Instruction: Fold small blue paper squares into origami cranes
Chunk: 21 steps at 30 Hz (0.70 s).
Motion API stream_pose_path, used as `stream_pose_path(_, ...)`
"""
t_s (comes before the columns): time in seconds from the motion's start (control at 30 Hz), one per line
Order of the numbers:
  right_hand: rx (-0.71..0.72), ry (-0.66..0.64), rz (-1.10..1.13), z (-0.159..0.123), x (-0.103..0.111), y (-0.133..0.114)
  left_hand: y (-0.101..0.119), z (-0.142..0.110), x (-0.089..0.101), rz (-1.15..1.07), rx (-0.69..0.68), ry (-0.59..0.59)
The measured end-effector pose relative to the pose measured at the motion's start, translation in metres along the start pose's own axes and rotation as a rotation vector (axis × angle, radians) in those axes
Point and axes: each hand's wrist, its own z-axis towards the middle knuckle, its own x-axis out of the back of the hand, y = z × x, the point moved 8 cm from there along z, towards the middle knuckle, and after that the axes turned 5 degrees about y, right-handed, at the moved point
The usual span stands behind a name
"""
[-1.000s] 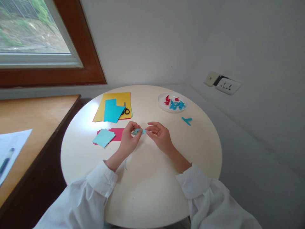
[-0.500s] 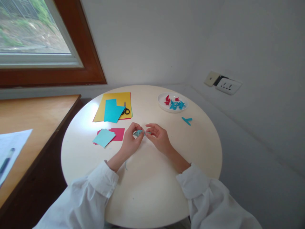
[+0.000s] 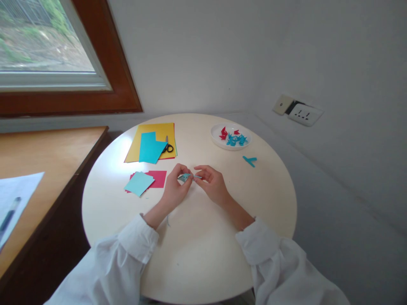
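Over the middle of the table, a small piece of folded light-blue paper (image 3: pixel 185 177) is pinched between my two hands. My left hand (image 3: pixel 176 185) closes on its left and middle part, the fingers covering some of it. The thumb and fingertips of my right hand (image 3: pixel 213 183) grip its thin right end. Left of my hands lie light-blue paper squares (image 3: pixel 139 183) over pink-red paper squares (image 3: pixel 160 179). To the far right, a white plate (image 3: pixel 216 142) holds several folded blue paper pieces (image 3: pixel 233 140) and red ones (image 3: pixel 223 134).
Yellow sheets (image 3: pixel 133 142) lie at the back left, with blue paper (image 3: pixel 148 148) and black-handled scissors (image 3: pixel 169 148) on top. Blue strips (image 3: pixel 249 161) lie below the plate. A wooden desk (image 3: pixel 60 148) with a paper and pen stands left. Walls border the table's back and right.
Almost nothing differs. Both hands keep hold of the folded paper in the same place, with only a very slight shift of the fingers and of the view.
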Motion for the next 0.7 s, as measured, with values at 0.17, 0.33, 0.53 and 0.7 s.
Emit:
stream_pose_path(0.17,-0.01,0.064,0.029,0.002,0.007,0.001,0.001,0.002,0.005,-0.017,-0.003,0.052)
stream_pose_path(0.33,0.031,0.09,0.043,0.002,0.01,-0.002,-0.002,0.003,0.006,-0.046,0.014,0.061)
stream_pose_path(0.53,0.11,0.123,-0.051,0.002,0.013,-0.008,-0.004,0.004,0.01,0.043,-0.009,0.087)
stream_pose_path(0.7,0.201,0.195,-0.192,0.001,0.019,-0.015,-0.006,0.006,0.014,0.212,0.004,0.104)
